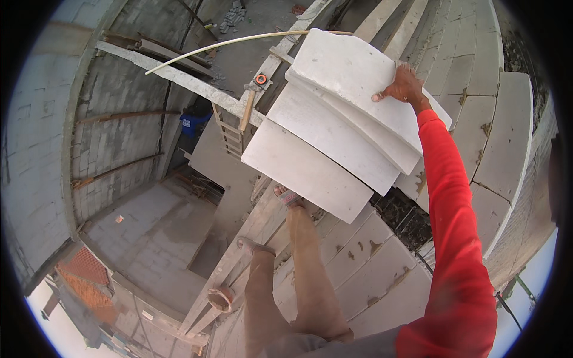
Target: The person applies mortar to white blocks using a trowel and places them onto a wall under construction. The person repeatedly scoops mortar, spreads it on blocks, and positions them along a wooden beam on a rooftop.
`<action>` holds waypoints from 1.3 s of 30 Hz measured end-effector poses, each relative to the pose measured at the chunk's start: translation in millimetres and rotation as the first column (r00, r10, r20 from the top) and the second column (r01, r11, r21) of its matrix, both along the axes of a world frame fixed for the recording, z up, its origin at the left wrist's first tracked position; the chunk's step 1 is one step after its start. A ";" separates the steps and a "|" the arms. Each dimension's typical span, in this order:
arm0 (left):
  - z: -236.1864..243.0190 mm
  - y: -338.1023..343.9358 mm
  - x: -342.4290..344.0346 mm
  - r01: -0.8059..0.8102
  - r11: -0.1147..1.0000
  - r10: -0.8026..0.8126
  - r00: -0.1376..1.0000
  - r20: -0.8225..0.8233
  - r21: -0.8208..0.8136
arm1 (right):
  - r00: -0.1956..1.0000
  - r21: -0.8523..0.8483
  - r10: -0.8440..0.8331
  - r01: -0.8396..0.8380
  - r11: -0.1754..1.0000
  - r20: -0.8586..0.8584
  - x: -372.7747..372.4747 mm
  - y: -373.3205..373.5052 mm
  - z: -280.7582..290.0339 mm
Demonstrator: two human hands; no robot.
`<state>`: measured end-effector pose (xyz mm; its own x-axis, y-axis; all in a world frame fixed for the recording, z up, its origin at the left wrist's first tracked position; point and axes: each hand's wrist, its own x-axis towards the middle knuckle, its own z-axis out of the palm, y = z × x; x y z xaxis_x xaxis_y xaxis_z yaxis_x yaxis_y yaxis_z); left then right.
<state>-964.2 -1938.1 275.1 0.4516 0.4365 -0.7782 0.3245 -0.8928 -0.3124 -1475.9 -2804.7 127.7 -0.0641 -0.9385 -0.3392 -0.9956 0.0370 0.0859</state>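
Observation:
My right hand (406,88), at the end of a red sleeve, grips the right edge of a large white lightweight concrete block (343,62). Its thumb lies on the top face, and the other fingers curl partly out of sight over the far edge. That block rests tilted on other white blocks. A second block (331,131) shows below it, and a third block (307,170) lies nearest my feet. My left hand is out of the picture.
My feet stand on beams (265,221) beside a drop to a lower floor (161,221). Left of the blocks are a wooden-handled tool (248,107) and a ladder (228,134). A curved pole (221,43) crosses behind. A person in blue (192,123) is below. A gap (406,218) opens at right.

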 end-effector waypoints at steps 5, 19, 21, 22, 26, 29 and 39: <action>14.5 9.5 -8.0 -0.038 0.999 0.038 0.999 -0.017 0.008 | 0.993 -0.233 0.052 -0.076 0.969 -0.106 20.3 71.8 41.6; 97.5 174.8 -94.9 -0.303 0.951 0.309 0.945 0.108 -0.064 | 0.969 0.146 0.231 -0.242 0.959 0.086 20.3 142.8 63.0; 98.0 206.9 -119.5 -0.394 0.918 0.396 0.901 0.179 -0.049 | 0.961 0.098 0.267 -0.273 0.957 0.075 33.3 156.7 63.2; 100.0 221.3 -126.4 -0.062 0.998 0.063 0.996 0.063 -0.016 | 0.963 0.132 0.259 -0.266 0.955 0.072 39.8 159.9 66.3; 110.0 250.3 -172.9 -0.032 0.977 -0.023 0.968 0.250 0.213 | 0.910 0.164 0.412 -0.412 0.896 0.033 77.8 196.7 83.7; 117.2 248.9 -203.3 -0.335 0.917 0.155 0.800 0.580 0.217 | 0.860 0.169 0.504 -0.510 0.843 0.080 127.8 242.9 105.2; 122.5 308.5 -223.6 -0.694 0.711 0.219 0.372 0.902 0.113 | 0.518 0.211 0.834 -0.851 0.480 0.190 316.5 423.1 182.5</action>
